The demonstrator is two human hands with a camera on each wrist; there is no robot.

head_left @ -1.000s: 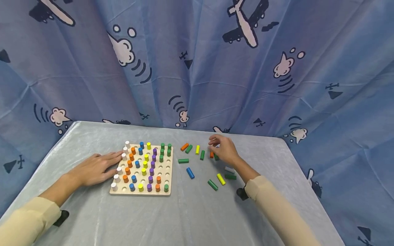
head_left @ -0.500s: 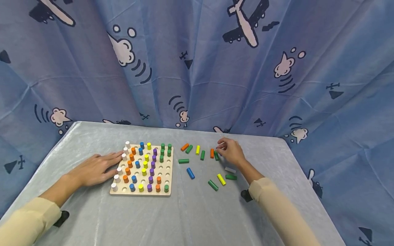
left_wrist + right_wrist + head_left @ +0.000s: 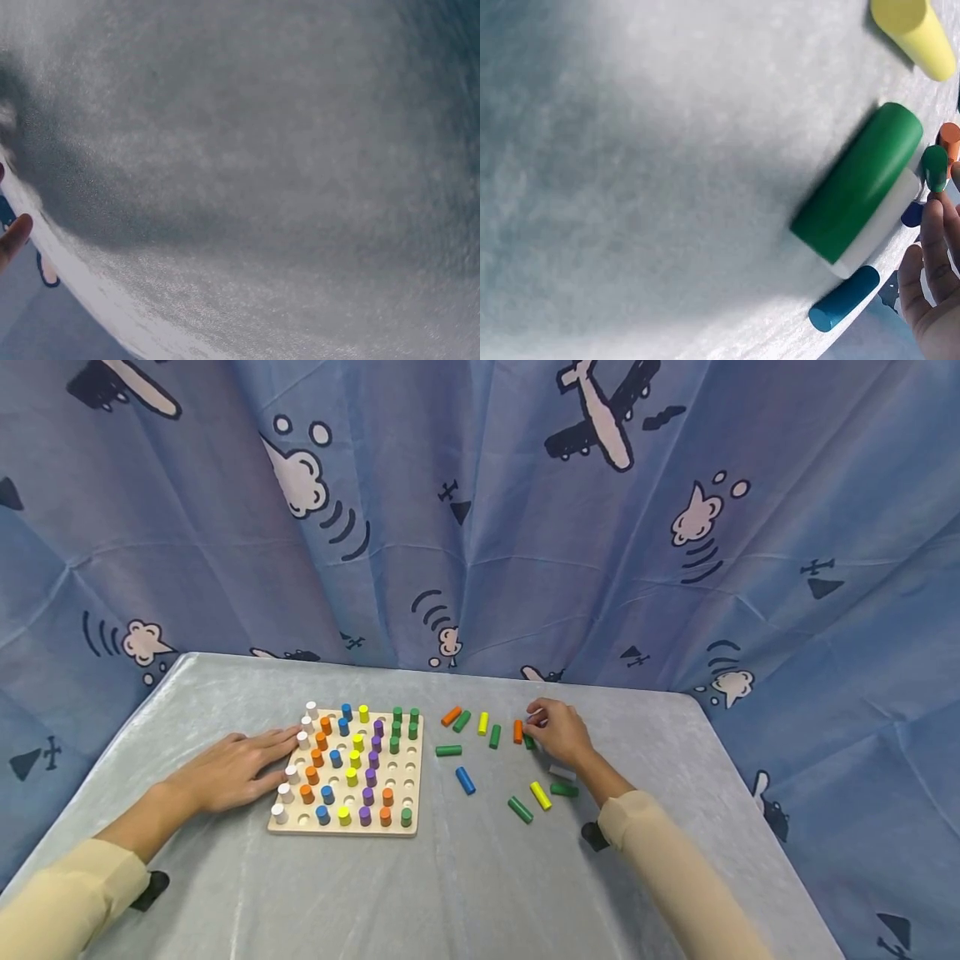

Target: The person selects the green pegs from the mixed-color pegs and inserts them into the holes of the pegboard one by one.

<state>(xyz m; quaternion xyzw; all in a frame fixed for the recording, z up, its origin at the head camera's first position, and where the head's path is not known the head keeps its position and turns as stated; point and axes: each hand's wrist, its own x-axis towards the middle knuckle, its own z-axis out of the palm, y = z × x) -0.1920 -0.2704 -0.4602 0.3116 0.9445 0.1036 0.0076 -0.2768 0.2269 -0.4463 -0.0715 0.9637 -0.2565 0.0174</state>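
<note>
A wooden pegboard holds rows of white, orange, blue, yellow, purple and green pegs. My left hand lies flat with fingers extended, fingertips at the board's left edge. In the left wrist view only a fingertip shows at the edge. My right hand is over the loose pegs, fingers bent downward, tips right at a green peg beside an orange peg. The right wrist view shows those fingertips against the green peg, a dark blue peg close by; I cannot tell whether they pinch one.
Loose pegs lie right of the board, including a blue peg, a yellow peg and several green ones. A grey-white peg lies against a green peg under my right wrist. A blue curtain hangs behind the table.
My right hand has moved slightly right from above the orange peg, and its fingers have drawn closer to the green peg. The left hand and the board hold still.
</note>
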